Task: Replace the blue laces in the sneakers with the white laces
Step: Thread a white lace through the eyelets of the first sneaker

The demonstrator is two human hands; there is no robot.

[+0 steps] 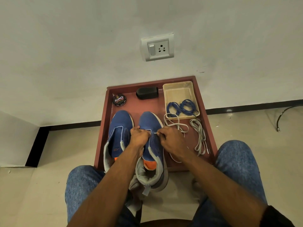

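Seen from above, over two knees in jeans. Red tray (pixel 211 136) on the floor against the wall, with two blue sneakers side by side in its left half.

Left sneaker (pixel 118 128): no lace in it, tongue open, untouched.

Right sneaker (pixel 151 123): toe in the tray, heel hanging out over the near edge toward the knees. Left hand (pixel 139 136) gripping its upper by the eyelets, fingers curled on the edge of the opening. Right hand (pixel 170 138) just beside, fingers closed in a pinch on the thin tip of a white lace (pixel 173 124), with the tip pointing at an eyelet on the right side of the shoe. Rest of this lace lying loose on the tray behind and under the right hand.

Second white lace (pixel 199 136) folded in a long bundle, further right in the tray, apart from both hands.

Blue laces (pixel 183 107) coiled in a beige basket (pixel 178 86) at the far right corner of the tray.

At the far left of the tray, a round polish tin (pixel 119 100); near it, a black brush (pixel 147 92).

On the wall above, a socket (pixel 158 48).
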